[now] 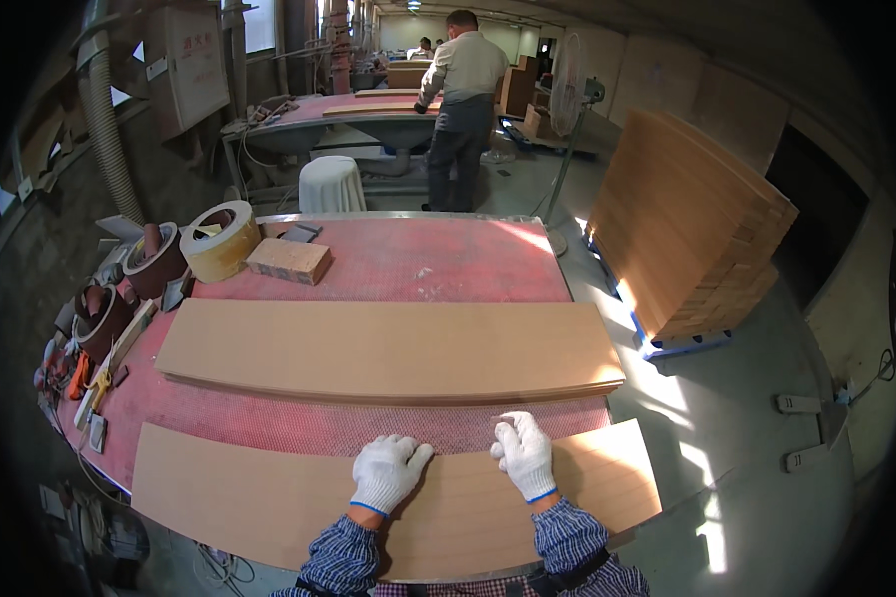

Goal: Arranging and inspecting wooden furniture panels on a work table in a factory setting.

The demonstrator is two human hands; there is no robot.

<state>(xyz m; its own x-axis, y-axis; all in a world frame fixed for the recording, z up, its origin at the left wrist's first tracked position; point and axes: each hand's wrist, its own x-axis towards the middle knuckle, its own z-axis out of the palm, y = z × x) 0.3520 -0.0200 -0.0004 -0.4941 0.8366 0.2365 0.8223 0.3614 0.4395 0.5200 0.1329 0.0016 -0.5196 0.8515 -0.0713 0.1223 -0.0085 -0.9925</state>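
Note:
A long flat tan wooden board [239, 497] lies in front of me along the near edge of the table. My left hand [388, 473], in a white knit glove, is on the board's far edge with its fingers curled down over it and the thumb to the right. Farther right, my right hand [524, 456], gloved the same way, is at that edge too. Its fingers are bent in, and whatever they hold, if anything, is hidden. Beyond both hands, a low stack of similar boards [388, 343] lies across the red mesh-covered table [418, 259].
Tape rolls and abrasive rolls [219, 242], a brick-like block [291, 260] and small tools crowd the table's left side. At right a tall stack of boards [682, 219] stands on a blue pallet [687, 345]. Ahead are a covered stool [332, 186], a fan [569, 90] and a person [463, 90].

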